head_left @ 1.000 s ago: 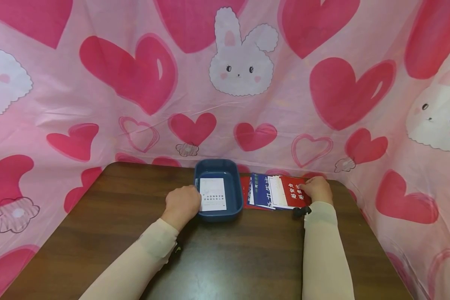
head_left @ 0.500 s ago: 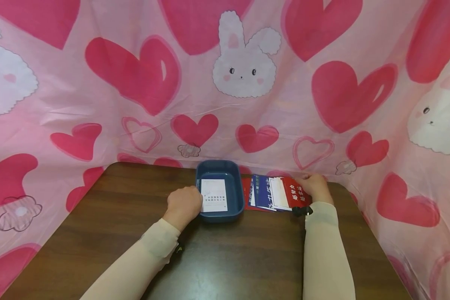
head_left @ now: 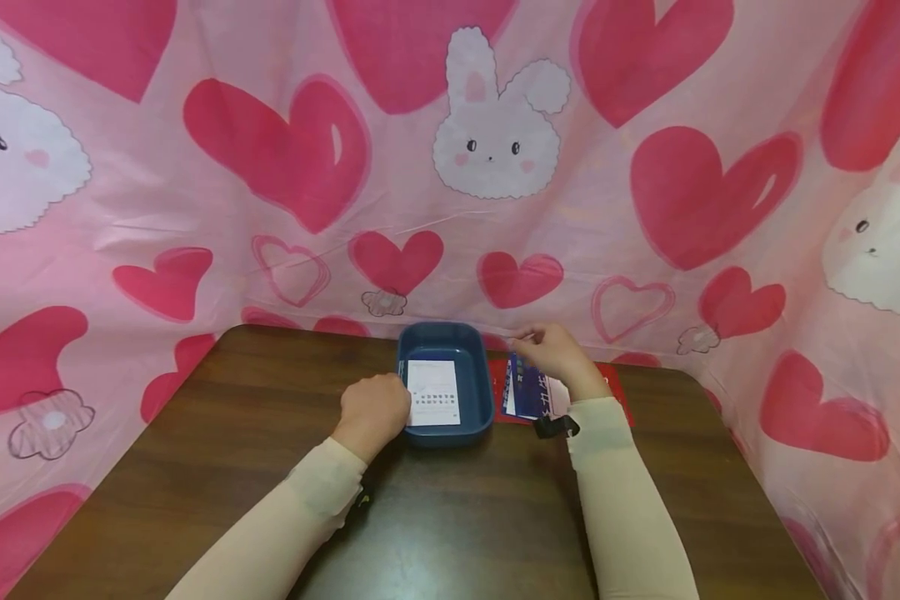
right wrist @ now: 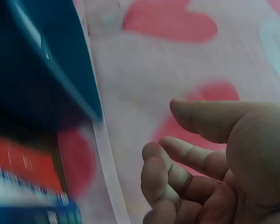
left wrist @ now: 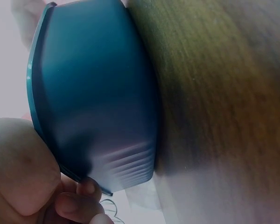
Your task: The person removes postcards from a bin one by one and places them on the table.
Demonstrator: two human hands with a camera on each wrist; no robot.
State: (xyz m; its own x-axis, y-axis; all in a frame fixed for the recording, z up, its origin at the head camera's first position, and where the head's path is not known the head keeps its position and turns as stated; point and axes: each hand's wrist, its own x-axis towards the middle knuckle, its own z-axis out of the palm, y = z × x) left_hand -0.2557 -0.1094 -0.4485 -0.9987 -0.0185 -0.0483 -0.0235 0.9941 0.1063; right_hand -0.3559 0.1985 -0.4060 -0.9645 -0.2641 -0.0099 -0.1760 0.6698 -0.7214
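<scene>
A blue plastic bin (head_left: 482, 408) stands on the table with a white printed card (head_left: 433, 393) inside it. My left hand (head_left: 375, 412) grips the bin's left rim; in the left wrist view, fingers (left wrist: 77, 205) curl at the rim's edge. Just right of the bin lies an overlapping row of printed cards, among them a blue card (head_left: 527, 392) and a red card (head_left: 621, 387). Above this row, my right hand (head_left: 562, 358) partly hides the cards. Its thumb and loosely bent fingers stand apart in the right wrist view, holding nothing.
The dark wooden table (head_left: 465, 517) spreads out in front of the bin. A pink cloth (head_left: 420, 200) with hearts and rabbits hangs close behind the bin and cards and along both sides. A black strap (head_left: 557, 427) is at my right wrist.
My right hand has left the red card at the row's right end and moved left, above the blue card near the bin. My left hand stays on the bin's rim.
</scene>
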